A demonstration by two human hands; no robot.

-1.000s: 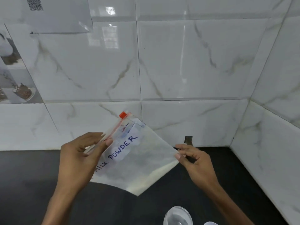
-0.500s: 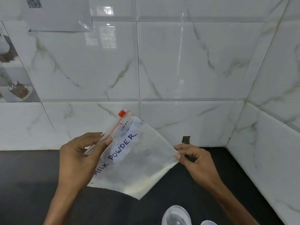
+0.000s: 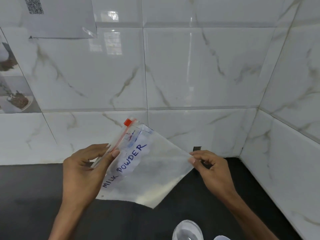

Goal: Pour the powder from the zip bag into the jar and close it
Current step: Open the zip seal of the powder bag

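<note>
1. Zip bag (image 3: pixel 147 168) of clear plastic, hand-lettered "MILK POWDER" in blue ink on a white label, is held in the air above a black countertop (image 3: pixel 26 196), tilted so that its zip edge runs up and away from the camera.

2. Head view: the left hand (image 3: pixel 83 172) grips the bag along its zip edge, thumb on the near face and fingers curled behind, clamped on the plastic just below the orange-red slider (image 3: pixel 128 122), which sits at the top end of the zip track.

3. The right hand (image 3: pixel 211 170) pinches the bag's far corner between thumb and forefinger, the other fingers curled loosely together beneath; the bag is stretched flat between the two hands.

4. A pale, cream-coloured powder (image 3: pixel 155 193) lies gathered along the bag's lowest edge and corner, the upper part of the bag showing only a thin film.

5. A clear, round-mouthed jar (image 3: pixel 187 230) stands at the bottom edge of the frame, below the bag and near the right forearm, only its rim and part of its wall visible; just beside it, a small white rounded object (image 3: pixel 221 238) is cut off by the frame, too little of it showing to identify.

6. Glossy white marble-patterned wall tiles (image 3: pixel 199 66) rise behind the counter and meet a side wall at the right; a grey sheet (image 3: pixel 58 18) bearing a printed code is fixed to the tiles at upper left.
</note>
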